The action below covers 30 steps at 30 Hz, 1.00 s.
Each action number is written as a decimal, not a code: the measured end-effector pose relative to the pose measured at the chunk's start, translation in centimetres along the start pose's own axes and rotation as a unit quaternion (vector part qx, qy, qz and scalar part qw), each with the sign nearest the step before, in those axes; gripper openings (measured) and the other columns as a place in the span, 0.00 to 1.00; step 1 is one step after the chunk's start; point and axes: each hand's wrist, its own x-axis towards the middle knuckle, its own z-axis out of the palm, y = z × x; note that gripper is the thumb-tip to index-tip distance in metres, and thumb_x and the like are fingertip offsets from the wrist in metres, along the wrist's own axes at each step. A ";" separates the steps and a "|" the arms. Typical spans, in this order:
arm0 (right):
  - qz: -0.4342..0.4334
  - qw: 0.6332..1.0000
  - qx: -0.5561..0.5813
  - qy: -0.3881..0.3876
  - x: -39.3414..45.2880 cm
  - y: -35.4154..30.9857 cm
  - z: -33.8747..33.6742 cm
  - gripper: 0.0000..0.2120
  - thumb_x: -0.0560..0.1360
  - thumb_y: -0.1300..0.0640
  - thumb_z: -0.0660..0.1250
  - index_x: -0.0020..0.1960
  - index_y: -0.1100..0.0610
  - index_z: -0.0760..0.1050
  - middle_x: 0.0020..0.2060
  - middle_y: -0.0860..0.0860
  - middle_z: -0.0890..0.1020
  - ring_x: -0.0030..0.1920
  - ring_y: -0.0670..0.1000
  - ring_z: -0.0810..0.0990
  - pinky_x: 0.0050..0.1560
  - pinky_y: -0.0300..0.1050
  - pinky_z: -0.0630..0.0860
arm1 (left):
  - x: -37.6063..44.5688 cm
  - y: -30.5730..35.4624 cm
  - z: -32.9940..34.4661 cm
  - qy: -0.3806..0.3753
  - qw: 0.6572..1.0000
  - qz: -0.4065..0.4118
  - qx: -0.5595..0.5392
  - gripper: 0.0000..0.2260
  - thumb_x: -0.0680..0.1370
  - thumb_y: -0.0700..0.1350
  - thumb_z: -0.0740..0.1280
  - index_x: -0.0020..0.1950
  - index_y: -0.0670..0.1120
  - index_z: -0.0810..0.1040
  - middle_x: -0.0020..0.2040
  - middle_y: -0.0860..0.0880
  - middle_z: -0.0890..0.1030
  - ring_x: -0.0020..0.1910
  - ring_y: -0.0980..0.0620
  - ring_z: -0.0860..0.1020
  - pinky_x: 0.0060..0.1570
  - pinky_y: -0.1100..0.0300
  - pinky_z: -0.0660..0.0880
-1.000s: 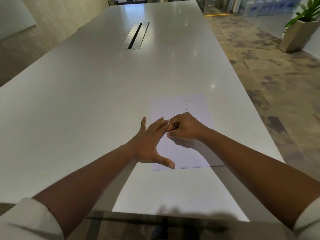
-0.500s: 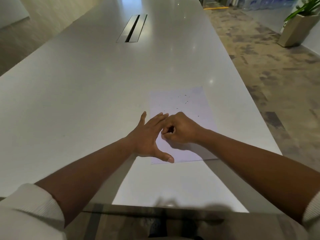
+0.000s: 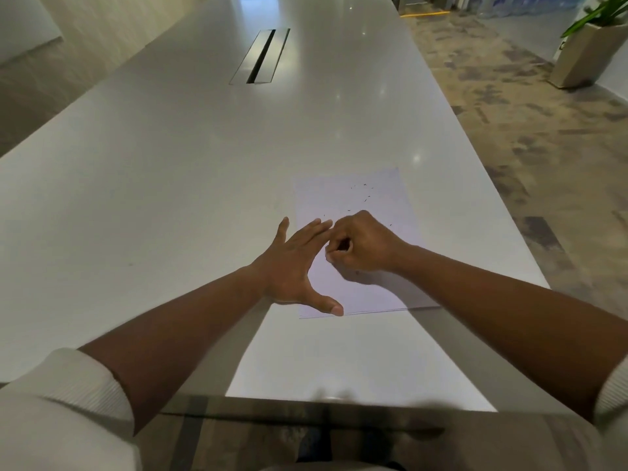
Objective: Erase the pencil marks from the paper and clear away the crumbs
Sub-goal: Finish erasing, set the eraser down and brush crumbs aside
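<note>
Left hand (image 3: 292, 266) flat, fingers spread, pinning paper (image 3: 356, 205) on table (image 3: 170, 164). Right hand (image 3: 363, 244) curled tight; eraser hidden. Risk: hard rub creases sheet, scatters crumbs (image 3: 365, 193).

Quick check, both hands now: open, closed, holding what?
Left hand: open, flat, on the paper's left edge.
Right hand: fingers curled; what they hold cannot be told.

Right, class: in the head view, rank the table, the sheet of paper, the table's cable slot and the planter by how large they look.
1. table
2. sheet of paper
3. planter and cable slot: look alike, both far off, and the planter is cut by the frame edge, so unranked.
</note>
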 end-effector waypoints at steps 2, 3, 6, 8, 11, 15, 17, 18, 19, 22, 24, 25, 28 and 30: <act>-0.001 1.000 0.011 -0.014 -0.4 -0.5 0.2 0.04 0.66 0.66 0.70 0.35 0.61 0.83 0.31 0.52 0.83 0.32 0.51 0.80 0.37 0.48 0.77 | 0.0 0.0 -0.1 -0.004 1.000 0.000 0.000 0.63 0.58 0.86 0.61 0.83 0.57 0.41 0.84 0.57 0.43 0.81 0.61 0.35 0.77 0.36 0.33; -0.006 0.999 0.022 -0.035 -0.9 -1.0 0.4 0.04 0.66 0.67 0.70 0.35 0.60 0.83 0.31 0.51 0.83 0.32 0.50 0.80 0.36 0.46 0.76 | 0.0 -0.1 -0.1 -0.005 1.000 -0.001 0.002 0.63 0.57 0.86 0.60 0.84 0.57 0.42 0.84 0.57 0.43 0.81 0.61 0.35 0.77 0.36 0.33; -0.012 0.992 0.043 -0.117 -2.0 -2.3 0.9 0.04 0.67 0.66 0.72 0.35 0.59 0.83 0.31 0.49 0.83 0.35 0.48 0.80 0.36 0.39 0.74 | 0.0 -0.2 0.0 -0.005 1.000 -0.003 0.011 0.67 0.56 0.88 0.56 0.84 0.52 0.43 0.84 0.56 0.42 0.81 0.61 0.35 0.77 0.36 0.34; -0.013 0.994 0.037 -0.100 -1.8 -1.7 0.6 0.03 0.67 0.65 0.73 0.35 0.60 0.83 0.31 0.49 0.84 0.34 0.48 0.80 0.36 0.38 0.74 | 0.0 -0.2 0.0 -0.009 1.000 -0.004 0.016 0.66 0.56 0.88 0.57 0.84 0.52 0.42 0.84 0.56 0.42 0.80 0.61 0.35 0.77 0.36 0.35; 0.027 0.999 0.019 -0.013 -0.8 0.5 -0.8 0.03 0.67 0.65 0.74 0.35 0.59 0.84 0.31 0.50 0.84 0.32 0.48 0.80 0.37 0.40 0.74 | 0.0 0.1 -0.2 -0.018 0.999 -0.013 0.023 0.65 0.59 0.86 0.60 0.84 0.52 0.40 0.84 0.56 0.40 0.79 0.62 0.33 0.77 0.37 0.34; 0.039 0.999 0.022 -0.008 -1.1 0.8 -1.0 0.03 0.67 0.64 0.74 0.35 0.59 0.84 0.32 0.50 0.84 0.33 0.47 0.81 0.37 0.40 0.75 | -0.1 0.0 -0.1 -0.019 0.999 -0.016 0.031 0.65 0.59 0.86 0.61 0.84 0.52 0.39 0.84 0.57 0.39 0.79 0.62 0.32 0.77 0.37 0.33; 0.007 0.997 0.040 -0.059 -2.1 -0.4 -0.2 0.03 0.67 0.63 0.74 0.35 0.58 0.84 0.33 0.49 0.85 0.34 0.47 0.82 0.38 0.40 0.76 | -0.1 0.0 -0.1 -0.021 0.999 -0.017 0.031 0.66 0.58 0.86 0.59 0.84 0.52 0.40 0.84 0.57 0.39 0.79 0.62 0.32 0.77 0.37 0.34; -0.006 0.995 0.045 -0.086 -2.6 -0.8 0.0 0.03 0.67 0.63 0.75 0.36 0.58 0.84 0.33 0.49 0.85 0.35 0.47 0.82 0.39 0.39 0.76 | -0.1 0.0 -0.1 -0.020 0.999 -0.016 0.031 0.66 0.58 0.87 0.58 0.84 0.51 0.40 0.84 0.57 0.39 0.79 0.62 0.32 0.77 0.37 0.34; -0.014 0.994 0.044 -0.103 -2.8 -0.9 0.1 0.03 0.68 0.62 0.75 0.36 0.58 0.84 0.34 0.49 0.85 0.35 0.47 0.82 0.39 0.37 0.76 | -0.1 0.0 -0.1 -0.019 0.999 -0.016 0.031 0.66 0.58 0.87 0.58 0.84 0.51 0.40 0.84 0.57 0.39 0.79 0.62 0.32 0.77 0.37 0.34; -0.004 0.997 0.027 -0.067 -2.0 0.3 -0.7 0.02 0.67 0.62 0.75 0.36 0.58 0.84 0.33 0.48 0.85 0.35 0.46 0.82 0.38 0.35 0.74 | -0.1 0.0 -0.1 -0.022 0.999 -0.019 0.033 0.66 0.58 0.87 0.58 0.84 0.52 0.39 0.84 0.57 0.38 0.79 0.62 0.32 0.77 0.37 0.34; 0.034 0.999 0.017 -0.019 -1.1 1.5 -1.6 0.02 0.68 0.62 0.75 0.36 0.58 0.84 0.34 0.49 0.85 0.34 0.44 0.81 0.38 0.32 0.73 | 0.0 0.0 0.0 -0.020 0.999 -0.019 0.036 0.65 0.59 0.86 0.59 0.84 0.52 0.38 0.84 0.57 0.38 0.79 0.62 0.32 0.77 0.37 0.34; 0.049 0.999 0.012 -0.004 -0.8 1.8 -1.8 0.02 0.68 0.62 0.75 0.37 0.58 0.84 0.34 0.49 0.85 0.34 0.43 0.80 0.38 0.31 0.72 | 0.0 0.0 0.0 -0.019 0.999 -0.020 0.037 0.65 0.59 0.86 0.59 0.84 0.52 0.38 0.84 0.56 0.38 0.79 0.62 0.32 0.77 0.36 0.34; 0.043 0.999 0.011 -0.004 -1.2 1.4 -1.3 0.02 0.68 0.63 0.74 0.36 0.59 0.84 0.33 0.50 0.84 0.34 0.46 0.81 0.38 0.40 0.76 | 0.0 -0.1 -0.1 -0.019 0.999 -0.018 0.036 0.65 0.59 0.86 0.60 0.84 0.52 0.39 0.84 0.56 0.39 0.79 0.62 0.32 0.77 0.37 0.34; 0.017 0.999 0.025 -0.043 -2.0 0.2 -0.2 0.03 0.67 0.62 0.73 0.35 0.58 0.83 0.32 0.49 0.84 0.34 0.47 0.82 0.38 0.43 0.77 | 0.0 0.0 -0.1 -0.020 0.999 -0.016 0.032 0.66 0.58 0.86 0.59 0.84 0.51 0.39 0.84 0.57 0.39 0.79 0.62 0.33 0.77 0.37 0.34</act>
